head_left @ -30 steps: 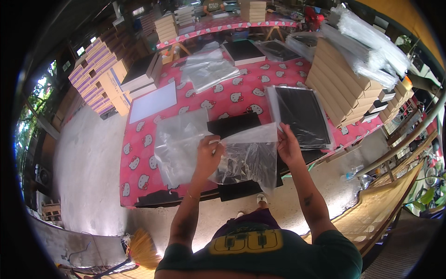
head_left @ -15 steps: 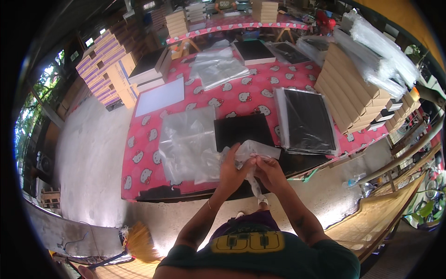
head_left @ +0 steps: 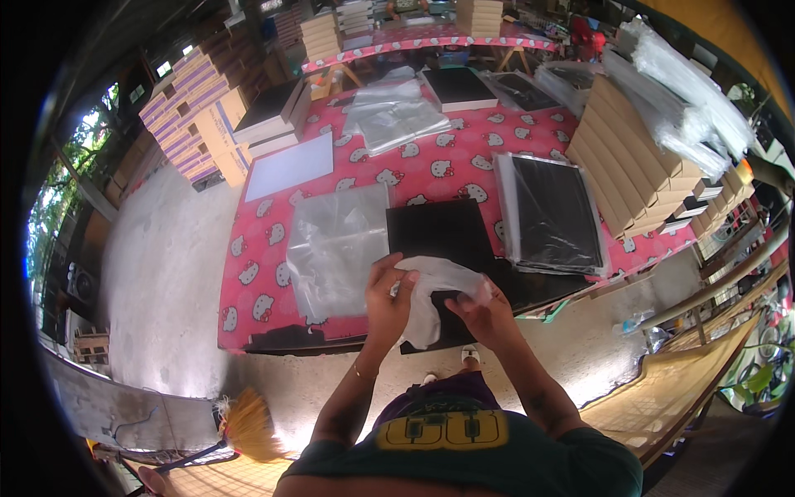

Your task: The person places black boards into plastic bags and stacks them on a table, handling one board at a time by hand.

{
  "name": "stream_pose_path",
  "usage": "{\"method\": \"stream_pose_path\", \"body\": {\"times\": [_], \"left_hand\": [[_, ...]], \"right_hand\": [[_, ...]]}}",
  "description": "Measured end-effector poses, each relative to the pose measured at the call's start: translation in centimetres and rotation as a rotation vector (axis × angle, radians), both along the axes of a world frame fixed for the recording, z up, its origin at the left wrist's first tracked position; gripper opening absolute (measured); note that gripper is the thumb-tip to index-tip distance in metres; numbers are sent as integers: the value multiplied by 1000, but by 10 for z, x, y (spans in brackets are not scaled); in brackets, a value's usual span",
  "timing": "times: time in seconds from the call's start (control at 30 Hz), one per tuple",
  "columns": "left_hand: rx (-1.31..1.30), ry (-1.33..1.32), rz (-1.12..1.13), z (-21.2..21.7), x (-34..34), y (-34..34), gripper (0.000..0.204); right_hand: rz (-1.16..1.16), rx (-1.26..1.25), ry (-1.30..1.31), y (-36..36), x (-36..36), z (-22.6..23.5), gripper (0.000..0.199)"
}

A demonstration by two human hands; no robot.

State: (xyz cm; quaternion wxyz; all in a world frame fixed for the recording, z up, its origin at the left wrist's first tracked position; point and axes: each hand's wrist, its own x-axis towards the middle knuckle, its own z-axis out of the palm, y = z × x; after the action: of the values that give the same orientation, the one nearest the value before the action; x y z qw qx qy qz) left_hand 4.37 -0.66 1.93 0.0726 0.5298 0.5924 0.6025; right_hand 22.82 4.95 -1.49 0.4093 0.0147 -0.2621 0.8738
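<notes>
Between my hands a clear plastic bag (head_left: 443,277), crumpled and bunched, stretches above the table's near edge. My left hand (head_left: 387,296) grips its left end with curled fingers. At the other end, my right hand (head_left: 489,315) pinches the plastic between thumb and fingers. Beneath the bag lies a flat black sheet or board (head_left: 435,232), partly covered by the bag and my hands. Left of it rests a stack of flat clear plastic bags (head_left: 339,248). Black sheets in clear plastic (head_left: 553,215) are piled to the right.
Brown cartons (head_left: 621,166) stand stacked at the table's right, with rolled plastic (head_left: 687,91) on top. A white sheet (head_left: 290,168), more plastic bags (head_left: 397,120) and a black-topped stack (head_left: 460,87) lie farther back. Purple-striped boxes (head_left: 186,120) rise at left. A broom (head_left: 252,427) is low left.
My hands have moved apart, with the left shifting left and the right slightly right. The bunched plastic bag is now spread between them, with a loose part hanging down.
</notes>
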Motion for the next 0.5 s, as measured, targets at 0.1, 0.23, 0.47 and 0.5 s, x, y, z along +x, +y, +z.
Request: {"method": "stream_pose_path", "body": {"times": [0.1,0.23,0.47,0.5], "left_hand": [[-9,19,76,-4,-7,-2,17],[-43,-48,143,1,-20,-9,16],[-77,-381,75,-44,-57,-22,16],[-116,-394,2,-42,-75,-27,18]], "right_hand": [[60,-179,103,-1,0,2,24],[17,-16,-128,0,5,18,45],[-67,-170,-15,32,41,2,43],[-64,-116,-56,35,51,8,42]]}}
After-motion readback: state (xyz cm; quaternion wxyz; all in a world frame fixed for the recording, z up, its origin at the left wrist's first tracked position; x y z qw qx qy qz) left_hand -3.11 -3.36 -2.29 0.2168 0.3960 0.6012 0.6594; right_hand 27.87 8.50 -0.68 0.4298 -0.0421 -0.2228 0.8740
